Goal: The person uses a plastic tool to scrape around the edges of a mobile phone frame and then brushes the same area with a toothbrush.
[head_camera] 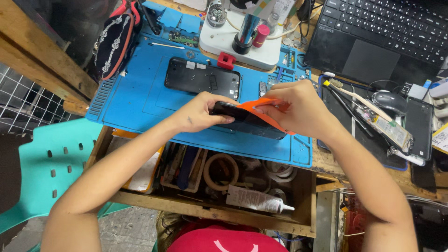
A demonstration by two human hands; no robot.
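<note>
My left hand (201, 113) grips the left end of a black phone (247, 122) held over the front part of a blue work mat (135, 93). My right hand (296, 108) pinches a thin orange sheet (261, 106) that lies across the top of the phone, and also rests on the phone's right end. Farther back on the mat lies a black phone frame (201, 78) with its inside facing up.
A white microscope base (242, 44) stands at the mat's back edge, with a laptop (382, 32) at the back right. A computer mouse (389, 100) and tools lie on a dark mat at right. Below, an open wooden drawer (219, 179) holds tape rolls and a glue tube (256, 200). A teal chair (42, 163) sits at left.
</note>
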